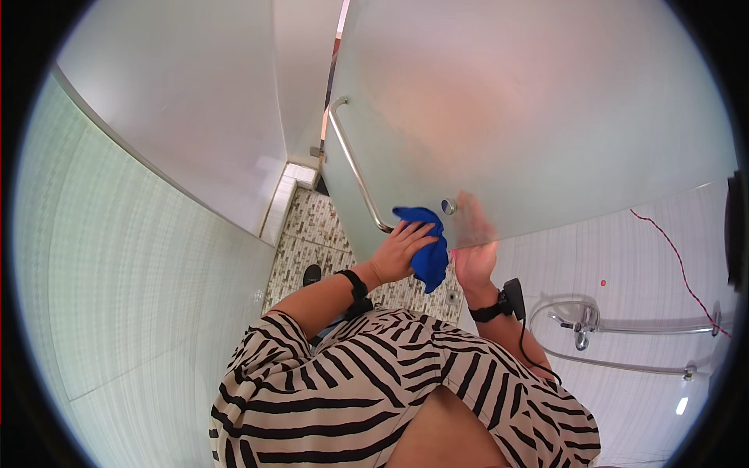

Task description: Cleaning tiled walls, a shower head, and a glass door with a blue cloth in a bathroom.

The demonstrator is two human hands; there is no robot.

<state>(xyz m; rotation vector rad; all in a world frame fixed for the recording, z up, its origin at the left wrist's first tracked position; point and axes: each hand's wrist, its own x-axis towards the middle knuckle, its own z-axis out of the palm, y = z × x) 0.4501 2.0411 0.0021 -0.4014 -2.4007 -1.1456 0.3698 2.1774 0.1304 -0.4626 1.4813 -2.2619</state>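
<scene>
A frosted glass shower door (497, 105) stands in front of me, with a steel bar handle (357, 161) along its left part. My left hand (404, 248) lies with fingers spread on a blue cloth (432, 254), near the lower end of the handle. The cloth rests against the glass by the door's edge. My right hand (477, 257) is at that same edge, its fingers behind the glass and seen blurred through it. A round metal fitting (449, 206) sits on the door between the cloth and those fingers.
At the right, a chrome shower mixer (580, 327) with a hose and rail is on the tiled wall. A red twisted cord (673, 251) hangs nearby. Mosaic tiles cover the floor (304, 234), with a drain (452, 297). A white raised kerb (278, 205) and a tiled wall (134, 251) stand left.
</scene>
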